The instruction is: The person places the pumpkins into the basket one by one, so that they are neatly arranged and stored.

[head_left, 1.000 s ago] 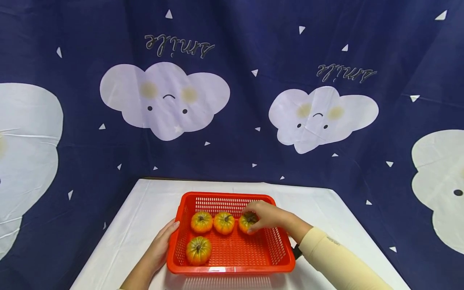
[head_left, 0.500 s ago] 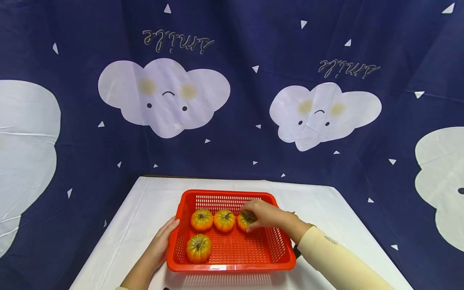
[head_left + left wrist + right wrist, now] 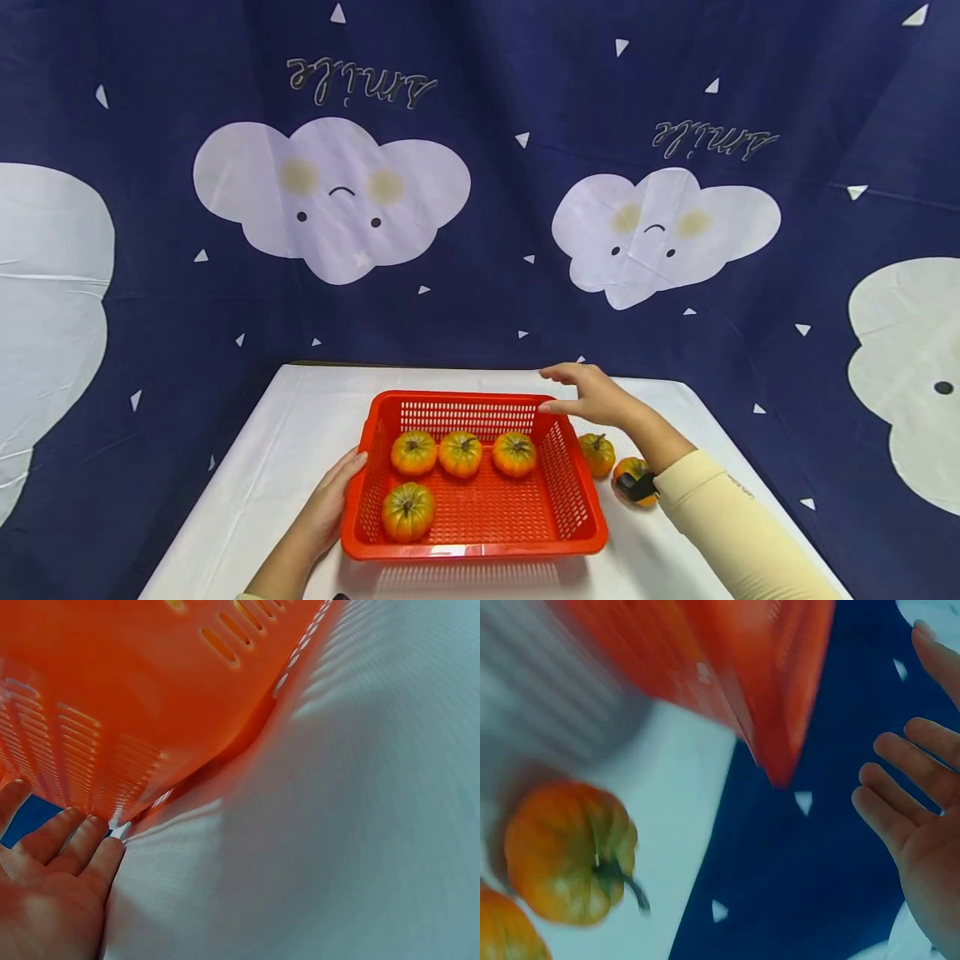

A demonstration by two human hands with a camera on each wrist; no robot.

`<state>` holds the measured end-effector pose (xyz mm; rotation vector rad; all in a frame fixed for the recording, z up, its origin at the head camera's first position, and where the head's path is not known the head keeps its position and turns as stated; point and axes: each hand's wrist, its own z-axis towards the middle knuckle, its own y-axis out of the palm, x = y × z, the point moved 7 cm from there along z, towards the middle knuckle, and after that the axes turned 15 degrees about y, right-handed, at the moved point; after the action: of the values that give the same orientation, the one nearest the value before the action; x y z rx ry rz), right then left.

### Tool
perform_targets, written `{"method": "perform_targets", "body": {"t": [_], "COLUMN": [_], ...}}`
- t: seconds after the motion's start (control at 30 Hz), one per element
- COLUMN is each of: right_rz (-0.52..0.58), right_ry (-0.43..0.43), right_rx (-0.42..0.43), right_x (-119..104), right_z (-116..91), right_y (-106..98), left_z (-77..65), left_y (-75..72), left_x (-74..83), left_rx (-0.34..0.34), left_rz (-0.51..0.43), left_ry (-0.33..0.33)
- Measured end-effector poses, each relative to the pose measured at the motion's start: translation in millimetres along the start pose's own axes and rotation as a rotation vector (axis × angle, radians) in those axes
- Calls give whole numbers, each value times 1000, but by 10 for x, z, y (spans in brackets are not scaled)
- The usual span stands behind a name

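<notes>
In the head view a red plastic basket [image 3: 480, 551] holds several small orange-green pumpkins: one at the back left [image 3: 413, 453], one beside it [image 3: 461, 454], one at the back right [image 3: 513, 454], and one at the front left [image 3: 408, 512]. My left hand [image 3: 327, 504] rests against the basket's left side; in the left wrist view its fingers [image 3: 88, 838] lie fairly straight by the slotted outer wall. Raised over the back right corner, my right hand [image 3: 592, 395] has its fingers spread and nothing in it.
Two more pumpkins, one nearer the basket [image 3: 597, 455] and one partly behind a black wrist strap [image 3: 636, 482], lie on the white table [image 3: 315, 400] right of the basket. A dark blue cloud-print curtain [image 3: 510, 317] hangs behind.
My right hand has let go of the back right pumpkin and moved up and right, out of the basket. Two pumpkins outside have come into sight. The left hand stays at the basket.
</notes>
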<state>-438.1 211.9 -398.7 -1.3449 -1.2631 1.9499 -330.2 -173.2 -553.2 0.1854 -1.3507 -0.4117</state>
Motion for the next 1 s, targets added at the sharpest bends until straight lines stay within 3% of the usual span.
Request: {"method": "perform_targets", "body": {"t": [0.1,0.23,0.5,0.73,1.0], "right_rz": [52,147,252,332,342], "right_ry": [68,159,265,316,336], "right_rx": [32,42,12,-140,-203], "right_x": [266,696,1375,1533,1579], "right_z": [-32,-139,-449,-613,-680], "right_y": [-156,-217,12,305,465], "left_z": [3,12,-13,-13,-16], "left_y": [-8,-2,-24,-10,26], "left_x": [8,23,26,30,32], "left_rx": [-6,-18,1,10,18], "left_rz": [4,11,22,11,23], "left_ry": [6,17,10,5,2]}}
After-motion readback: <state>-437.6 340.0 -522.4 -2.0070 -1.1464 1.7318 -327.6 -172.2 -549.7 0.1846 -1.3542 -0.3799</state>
